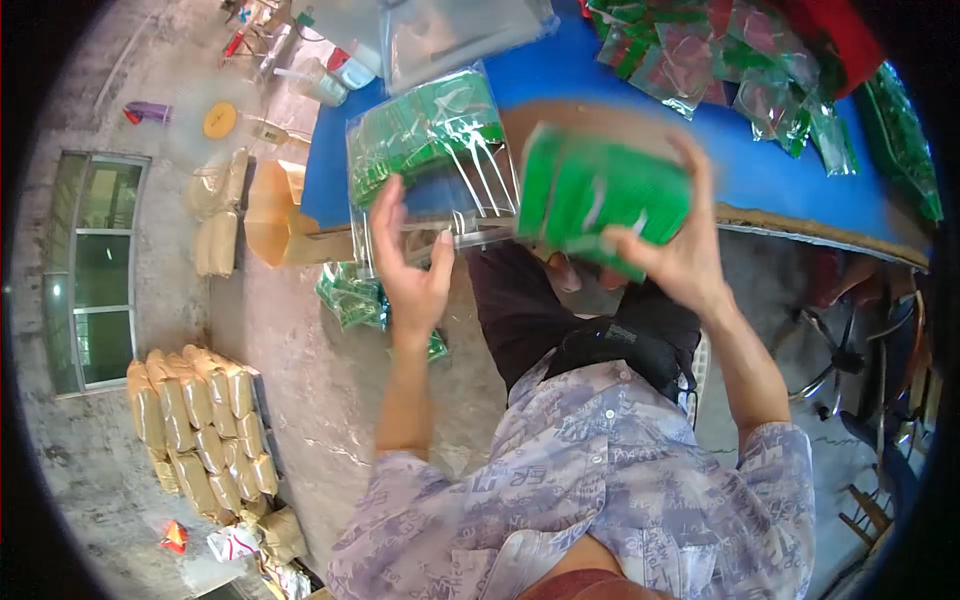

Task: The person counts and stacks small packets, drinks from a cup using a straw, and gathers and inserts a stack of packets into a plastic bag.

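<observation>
A stack of green packets (600,195), blurred by motion, is gripped in my right hand (680,235) above the front edge of the blue table (555,75). To its left lies a clear plastic bag (475,190) with green packets (430,120) inside its far part; the near part is see-through and reaches over the table edge. My left hand (408,270) is at the bag's near left side, thumb and fingers apart, holding nothing that I can make out.
Loose green packets (690,50) lie at the table's back right beside red material (835,35). More clear bags (455,35) are at the back. An open carton (275,210) stands left of the table. Brown packages (205,430) are stacked on the floor, lower left.
</observation>
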Demonstrator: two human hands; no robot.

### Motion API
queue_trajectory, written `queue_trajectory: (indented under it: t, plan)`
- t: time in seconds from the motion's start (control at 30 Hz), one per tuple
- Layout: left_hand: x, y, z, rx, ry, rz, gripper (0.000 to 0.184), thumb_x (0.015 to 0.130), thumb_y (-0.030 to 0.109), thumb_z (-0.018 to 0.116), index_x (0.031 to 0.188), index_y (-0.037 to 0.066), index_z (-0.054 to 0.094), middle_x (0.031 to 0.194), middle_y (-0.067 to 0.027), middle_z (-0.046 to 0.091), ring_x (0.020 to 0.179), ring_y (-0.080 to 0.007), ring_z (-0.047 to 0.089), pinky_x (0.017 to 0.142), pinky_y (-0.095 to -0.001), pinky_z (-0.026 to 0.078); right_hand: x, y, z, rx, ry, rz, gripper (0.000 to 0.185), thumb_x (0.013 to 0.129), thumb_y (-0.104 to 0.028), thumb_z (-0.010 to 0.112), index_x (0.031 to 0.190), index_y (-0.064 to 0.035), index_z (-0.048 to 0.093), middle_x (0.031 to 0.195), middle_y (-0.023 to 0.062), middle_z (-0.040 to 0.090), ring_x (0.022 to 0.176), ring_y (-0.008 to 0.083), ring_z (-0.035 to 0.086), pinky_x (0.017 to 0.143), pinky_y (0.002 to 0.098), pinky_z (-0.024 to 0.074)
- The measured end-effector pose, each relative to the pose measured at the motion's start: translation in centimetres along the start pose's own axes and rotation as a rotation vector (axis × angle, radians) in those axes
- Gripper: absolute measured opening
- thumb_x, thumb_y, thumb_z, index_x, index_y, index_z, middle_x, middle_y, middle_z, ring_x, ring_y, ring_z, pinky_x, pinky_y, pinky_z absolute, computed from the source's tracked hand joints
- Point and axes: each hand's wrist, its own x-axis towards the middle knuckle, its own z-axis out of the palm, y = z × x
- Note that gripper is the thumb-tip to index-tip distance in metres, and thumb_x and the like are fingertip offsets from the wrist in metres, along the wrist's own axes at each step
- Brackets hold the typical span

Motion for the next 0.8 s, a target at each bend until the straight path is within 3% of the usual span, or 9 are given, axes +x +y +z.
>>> queue_trajectory:
  t: [0.1,0.13,0.23,0.37,0.43,0.53,0.63,0.77,0.8]
  plan:
    - [0.7,-2.6,-0.5,0.747,-0.247,0.145,0.082,0.079,0.001,0.068,0.155,0.008,0.038,0.162,-0.0216,0.033,0.151,-0.0411,0.03,0.124,-0.0578,0.021,3.9,4.5,-0.1,-0.097,0.405,-0.364,0.104,0.073,-0.025,0.092,0.155,-0.0073,0.031,0.131,0.0179,0.056,0.115,0.0306,0.062,0.098,0.0437,0.0525]
    - [0.3,-3.4,-0.1,0.793,-0.273,0.167,0.089,0.075,0.002,0.069,0.157,0.011,0.036,0.164,-0.0222,0.025,0.152,-0.0442,0.024,0.124,-0.0598,0.019,5.2,6.6,-0.5,-0.227,0.449,-0.412,0.097,0.075,-0.023,0.091,0.153,-0.0099,0.034,0.13,0.0207,0.059,0.111,0.035,0.066,0.09,0.0438,0.0569]
    - [0.5,-2.5,1.4,0.791,-0.221,0.234,0.08,0.079,0.006,0.07,0.154,0.01,0.042,0.161,-0.0212,0.033,0.15,-0.0432,0.029,0.124,-0.0597,0.021,6.6,8.3,-1.2,-0.472,0.243,-0.183,0.096,0.074,-0.022,0.09,0.152,-0.0121,0.035,0.128,0.023,0.061,0.108,0.0403,0.068,0.087,0.0451,0.0582]
    - [1.1,-5.3,1.8,0.83,-0.183,0.273,0.072,0.081,0.006,0.07,0.149,0.008,0.049,0.156,-0.0192,0.042,0.145,-0.0417,0.039,0.122,-0.0571,0.026,6.1,7.8,-1.5,-0.369,0.325,-0.429,0.093,0.075,-0.019,0.089,0.152,-0.0133,0.037,0.128,0.0199,0.062,0.108,0.041,0.067,0.085,0.0452,0.0572]
    - [1.2,-6.3,0.5,0.833,-0.167,0.225,0.07,0.082,0.011,0.076,0.148,0.007,0.051,0.155,-0.019,0.043,0.142,-0.0413,0.042,0.12,-0.0528,0.031,6.4,9.3,-2.1,-0.394,0.298,-0.372,0.093,0.075,-0.019,0.09,0.151,-0.0128,0.037,0.127,0.0198,0.062,0.108,0.0407,0.067,0.085,0.0453,0.0569]
    - [0.8,-6.3,-0.6,0.508,-0.132,-0.043,0.073,0.082,0.022,0.082,0.147,0.008,0.051,0.154,-0.02,0.044,0.141,-0.0422,0.043,0.118,-0.0562,0.031,6.6,8.5,-2.8,-0.333,0.35,-0.333,0.093,0.075,-0.018,0.09,0.151,-0.0123,0.037,0.126,0.0195,0.062,0.108,0.0407,0.067,0.085,0.0454,0.0567]
    - [0.9,-4.8,-0.8,0.569,-0.165,0.012,0.075,0.08,0.025,0.085,0.146,0.008,0.053,0.153,-0.0201,0.044,0.14,-0.0424,0.044,0.118,-0.0552,0.033,6.3,8.3,-2.9,-0.314,0.358,-0.331,0.094,0.074,-0.017,0.09,0.151,-0.0122,0.037,0.127,0.0191,0.062,0.108,0.0405,0.067,0.086,0.0453,0.0569]
    - [1.3,-5.3,-0.1,0.87,-0.239,0.312,0.066,0.084,0.021,0.081,0.143,0.008,0.055,0.153,-0.0197,0.044,0.14,-0.0402,0.044,0.119,-0.0551,0.032,6.0,10.0,-2.2,-0.341,0.315,-0.385,0.095,0.073,-0.016,0.091,0.152,-0.0128,0.037,0.129,0.0187,0.061,0.11,0.0409,0.066,0.087,0.0452,0.0573]
    - [1.5,-5.3,-0.1,0.898,-0.215,0.352,0.054,0.086,0.017,0.079,0.137,0.008,0.062,0.147,-0.018,0.052,0.134,-0.039,0.05,0.113,-0.0489,0.039,5.9,10.3,-2.3,-0.322,0.325,-0.373,0.096,0.073,-0.018,0.09,0.152,-0.0134,0.036,0.132,0.0187,0.06,0.111,0.0411,0.066,0.087,0.0455,0.0575]
